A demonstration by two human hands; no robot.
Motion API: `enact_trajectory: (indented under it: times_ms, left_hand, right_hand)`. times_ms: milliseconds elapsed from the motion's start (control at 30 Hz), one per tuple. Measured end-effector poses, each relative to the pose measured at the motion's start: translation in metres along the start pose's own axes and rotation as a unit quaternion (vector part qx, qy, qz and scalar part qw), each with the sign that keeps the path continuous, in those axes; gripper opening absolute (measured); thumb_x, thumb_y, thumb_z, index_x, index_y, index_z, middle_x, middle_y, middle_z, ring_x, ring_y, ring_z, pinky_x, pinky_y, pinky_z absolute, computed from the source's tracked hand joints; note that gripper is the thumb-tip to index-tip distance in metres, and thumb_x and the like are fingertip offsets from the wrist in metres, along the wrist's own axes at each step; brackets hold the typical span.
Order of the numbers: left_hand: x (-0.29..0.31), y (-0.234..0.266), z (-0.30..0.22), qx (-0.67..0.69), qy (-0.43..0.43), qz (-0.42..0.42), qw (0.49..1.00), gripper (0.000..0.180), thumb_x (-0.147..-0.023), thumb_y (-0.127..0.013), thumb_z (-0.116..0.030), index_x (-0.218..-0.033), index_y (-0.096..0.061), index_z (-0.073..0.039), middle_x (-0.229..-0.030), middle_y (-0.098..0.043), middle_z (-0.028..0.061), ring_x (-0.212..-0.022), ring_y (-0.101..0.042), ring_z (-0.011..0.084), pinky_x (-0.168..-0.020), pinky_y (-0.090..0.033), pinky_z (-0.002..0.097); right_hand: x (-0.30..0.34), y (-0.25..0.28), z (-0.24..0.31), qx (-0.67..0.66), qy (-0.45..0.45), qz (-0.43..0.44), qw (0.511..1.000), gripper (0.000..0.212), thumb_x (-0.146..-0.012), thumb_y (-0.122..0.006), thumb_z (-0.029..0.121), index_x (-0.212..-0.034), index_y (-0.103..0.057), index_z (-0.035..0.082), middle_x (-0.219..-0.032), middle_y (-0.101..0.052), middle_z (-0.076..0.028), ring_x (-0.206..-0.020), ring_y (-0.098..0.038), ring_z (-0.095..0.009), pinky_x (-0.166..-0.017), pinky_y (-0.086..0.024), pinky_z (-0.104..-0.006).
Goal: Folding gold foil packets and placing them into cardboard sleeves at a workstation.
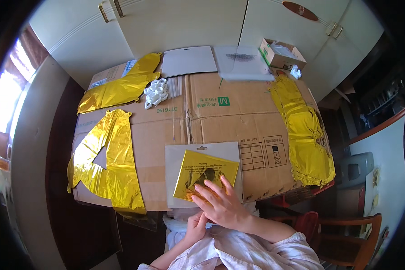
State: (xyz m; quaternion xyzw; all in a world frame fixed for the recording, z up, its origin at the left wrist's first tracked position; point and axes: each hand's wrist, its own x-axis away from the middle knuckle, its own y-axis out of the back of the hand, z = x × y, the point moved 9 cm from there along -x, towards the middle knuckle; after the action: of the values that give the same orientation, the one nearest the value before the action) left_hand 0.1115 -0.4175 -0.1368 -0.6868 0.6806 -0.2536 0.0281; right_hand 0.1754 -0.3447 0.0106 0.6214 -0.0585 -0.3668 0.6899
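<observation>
A folded gold foil packet (pixel 192 166), printed with dark text, lies slightly tilted on a white card (pixel 172 155) with a hang hole at its top. My right hand (pixel 220 204) rests on the packet's lower right part, fingers spread and flat. Just below, near the card's lower edge, my left hand (pixel 196 228) is closed against the right wrist side; its curled fingers hide whatever they may hold. To the left spreads a flat gold foil balloon (pixel 119 153) with a triangular hole. Another gold foil balloon (pixel 117 92) lies at the far left.
A flattened cardboard sheet (pixel 229 121) covers the table. Along its back are white rings (pixel 156 93), clear thin strips (pixel 175 86), white cards (pixel 189 62), clear plastic bags (pixel 240 65) and a small carton (pixel 283 54). Gold foil pieces (pixel 303 135) line the right edge. A wooden chair (pixel 346 238) stands right.
</observation>
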Motion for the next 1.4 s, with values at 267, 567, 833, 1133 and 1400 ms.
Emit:
enact_trajectory:
  times_ms: [267,567,833,1133,1400]
  left_hand:
    - [-0.002,-0.002,0.006,0.006,0.014,0.021,1.000,0.029,-0.104,-0.043,-0.012,-0.107,-0.064,0.008,-0.099,-0.069,0.0131,-0.088,-0.067,0.0183,-0.082,-0.054,0.0316]
    - [0.016,-0.007,-0.058,-0.396,-0.026,0.021,0.918,0.018,-0.088,-0.064,-0.009,-0.103,-0.068,0.000,-0.091,-0.070,0.0116,-0.079,-0.067,0.0255,-0.076,-0.054,0.0309]
    - [0.028,-0.038,-0.130,-0.632,-0.360,-0.033,0.685,0.035,-0.077,-0.071,-0.016,-0.112,-0.068,-0.010,-0.122,-0.062,0.0067,-0.115,-0.058,0.0251,-0.097,-0.044,0.0410]
    - [0.024,-0.027,-0.131,-0.709,-0.334,-0.060,0.619,0.047,-0.083,-0.068,-0.027,-0.128,-0.062,-0.015,-0.137,-0.054,0.0088,-0.127,-0.051,0.0254,-0.104,-0.037,0.0412]
    - [0.012,-0.029,-0.129,-0.763,-0.289,-0.045,0.577,0.059,-0.081,-0.071,-0.039,-0.132,-0.058,-0.013,-0.142,-0.049,0.0122,-0.133,-0.042,0.0285,-0.106,-0.030,0.0452]
  right_hand:
    - [-0.004,0.005,-0.005,0.017,-0.031,-0.017,0.999,0.053,-0.075,-0.073,0.025,-0.126,-0.059,0.017,-0.140,-0.047,-0.008,-0.129,-0.045,-0.030,-0.110,-0.026,-0.0622]
    - [0.008,0.022,-0.031,-0.017,-0.081,0.031,0.996,0.061,-0.076,-0.077,0.038,-0.129,-0.057,0.015,-0.139,-0.048,-0.010,-0.130,-0.043,-0.030,-0.111,-0.028,-0.0552]
    - [0.020,0.023,-0.036,0.009,-0.073,0.037,0.997,0.060,-0.076,-0.078,0.038,-0.126,-0.059,0.012,-0.137,-0.049,-0.011,-0.129,-0.044,-0.031,-0.105,-0.035,-0.0565]
    - [0.024,0.023,-0.034,0.008,-0.026,0.032,0.999,0.037,-0.083,-0.070,0.023,-0.117,-0.066,0.009,-0.128,-0.059,-0.010,-0.124,-0.052,-0.031,-0.107,-0.040,-0.0509]
    - [0.023,0.026,-0.032,0.035,0.000,0.014,0.999,0.032,-0.084,-0.067,0.017,-0.115,-0.068,0.009,-0.123,-0.063,-0.008,-0.119,-0.057,-0.028,-0.104,-0.044,-0.0468]
